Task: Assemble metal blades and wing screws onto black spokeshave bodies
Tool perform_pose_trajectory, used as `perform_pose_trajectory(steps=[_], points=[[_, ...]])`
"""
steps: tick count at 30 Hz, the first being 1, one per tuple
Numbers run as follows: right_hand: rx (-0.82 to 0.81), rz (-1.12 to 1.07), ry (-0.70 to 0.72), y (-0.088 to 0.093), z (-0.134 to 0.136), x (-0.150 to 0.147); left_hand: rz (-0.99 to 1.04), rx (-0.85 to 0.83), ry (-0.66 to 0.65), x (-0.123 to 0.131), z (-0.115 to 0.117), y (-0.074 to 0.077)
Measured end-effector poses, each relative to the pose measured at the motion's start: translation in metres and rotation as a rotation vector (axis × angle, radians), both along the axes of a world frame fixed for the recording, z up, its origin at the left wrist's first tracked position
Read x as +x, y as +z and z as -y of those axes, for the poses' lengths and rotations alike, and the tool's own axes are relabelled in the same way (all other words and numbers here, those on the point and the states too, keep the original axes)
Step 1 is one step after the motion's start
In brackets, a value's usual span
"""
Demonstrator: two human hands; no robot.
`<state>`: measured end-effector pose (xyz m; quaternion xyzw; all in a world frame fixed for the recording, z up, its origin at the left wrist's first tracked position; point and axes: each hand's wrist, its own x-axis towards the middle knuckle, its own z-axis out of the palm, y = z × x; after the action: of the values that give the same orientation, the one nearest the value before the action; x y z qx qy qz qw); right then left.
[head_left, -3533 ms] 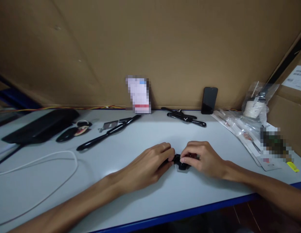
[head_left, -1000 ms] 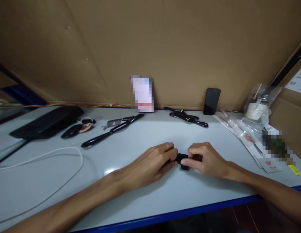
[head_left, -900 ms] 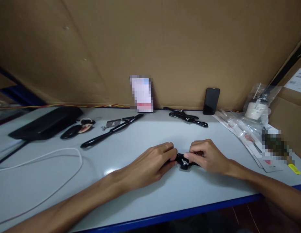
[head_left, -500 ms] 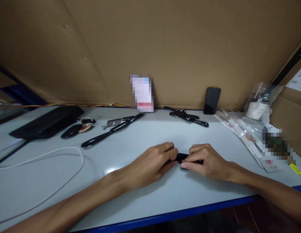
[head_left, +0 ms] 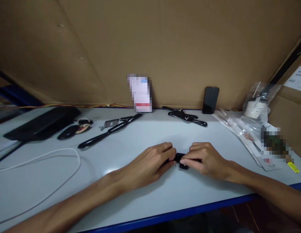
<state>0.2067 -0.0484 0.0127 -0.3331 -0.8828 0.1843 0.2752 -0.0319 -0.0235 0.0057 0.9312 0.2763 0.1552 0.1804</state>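
Note:
A small black part (head_left: 179, 159) lies on the white table (head_left: 131, 197), pinched from both sides. My left hand (head_left: 150, 165) grips its left end with curled fingers. My right hand (head_left: 205, 159) is closed over its right end, thumb and forefinger on top. Most of the part is hidden under my fingers.
Farther back lie a long black tool (head_left: 109, 131), a black clamp-like piece (head_left: 186, 117), a phone (head_left: 210, 99) propped against the cardboard wall, a black case (head_left: 42, 123), keys (head_left: 75, 128) and a white cable (head_left: 40, 161). Plastic bags (head_left: 249, 124) sit at the right.
My right fingers have kept shifting on the black part, lifting and closing again over it. My left hand has held still. The view has drifted slightly.

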Motion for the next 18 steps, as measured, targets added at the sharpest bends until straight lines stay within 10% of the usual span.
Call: perform_pose_trajectory(steps=[18], points=[[0.020, 0.069, -0.075, 0.0035, -0.0004, 0.0041, 0.003, -0.007, 0.002, -0.0003, 0.0002, 0.0004]])
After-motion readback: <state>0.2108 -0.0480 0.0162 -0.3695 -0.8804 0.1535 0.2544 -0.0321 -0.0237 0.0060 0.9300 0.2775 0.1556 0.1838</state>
